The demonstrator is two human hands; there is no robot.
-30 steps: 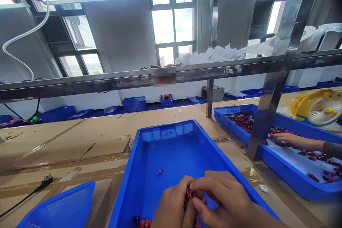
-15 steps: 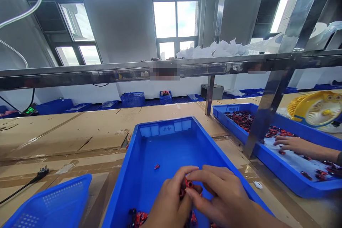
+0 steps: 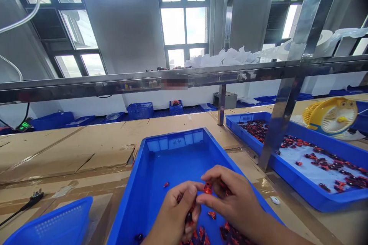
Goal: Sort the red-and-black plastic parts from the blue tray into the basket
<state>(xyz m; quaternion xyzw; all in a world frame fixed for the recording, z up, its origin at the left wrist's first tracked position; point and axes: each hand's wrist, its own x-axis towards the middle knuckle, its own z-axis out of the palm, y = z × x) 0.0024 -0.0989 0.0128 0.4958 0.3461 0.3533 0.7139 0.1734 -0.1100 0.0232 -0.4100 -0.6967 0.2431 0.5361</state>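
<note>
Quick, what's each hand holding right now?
Left hand: closed around small dark-red pieces.
Right hand: pinching one small red piece.

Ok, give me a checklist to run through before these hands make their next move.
1. Right-hand grip has a red piece at its fingertips: ok.
2. Left-hand grip holds dark pieces: ok.
3. Exact count in the left hand: cannot tell, the fingers cover them.
4. Both hands over the near blue tray: ok.
5. Tray's loose pieces all together: not ok, a lone piece lies apart, beyond the hands.
6. Black plug outside that tray: ok, on the cardboard.
</note>
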